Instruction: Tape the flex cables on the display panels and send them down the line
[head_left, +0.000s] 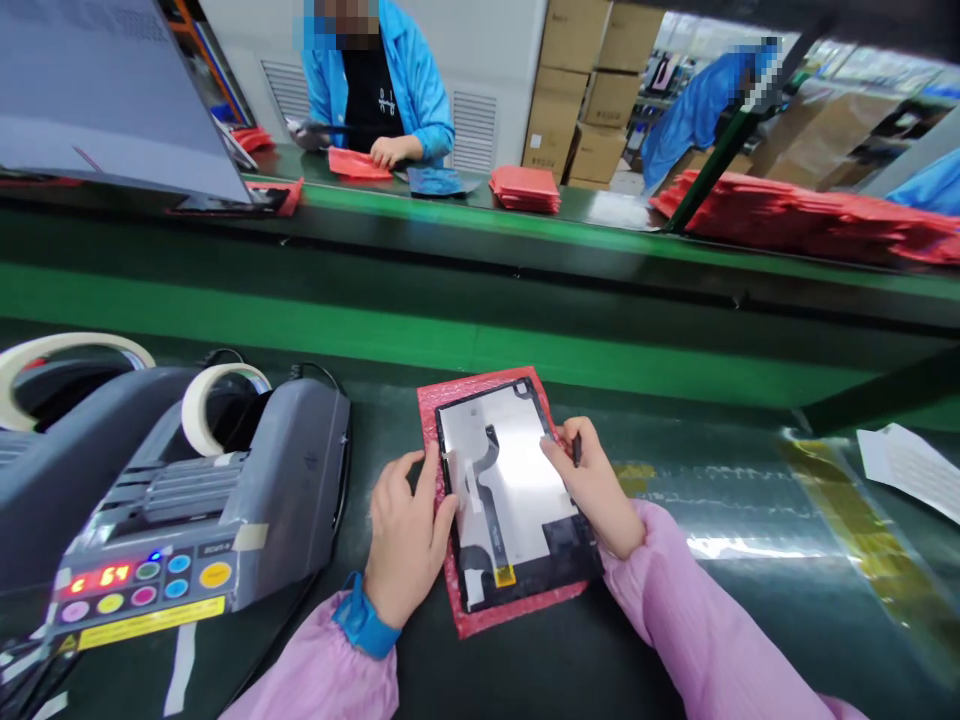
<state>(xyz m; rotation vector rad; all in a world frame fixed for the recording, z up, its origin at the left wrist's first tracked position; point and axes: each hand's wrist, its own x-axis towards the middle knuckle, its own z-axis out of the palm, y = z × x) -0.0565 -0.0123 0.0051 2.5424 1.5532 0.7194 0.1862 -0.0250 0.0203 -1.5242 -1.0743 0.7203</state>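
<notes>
A tablet-sized display panel (525, 480) lies back side up, with a silvery white rear, black borders and a dark flex cable (491, 520) ending in a yellow tape piece (505, 576). Beneath it is a red bubble-wrap bag (480, 625), resting on the dark green bench. My left hand (409, 525) rests against the panel's left edge, fingers apart, index finger and thumb touching it. My right hand (596, 490) is at the right edge, thumb on the panel. Its curled fingers hold a small black stick (576, 449), partly hidden, whose kind I cannot make out.
Left stands a grey tape dispenser (292, 480) with a tape roll (202, 410); another is partly visible beside it. Paper (911, 465) lies at right. Behind a green ledge, a co-worker in blue (420, 80) handles a red bag (360, 163) near red stacks (525, 188).
</notes>
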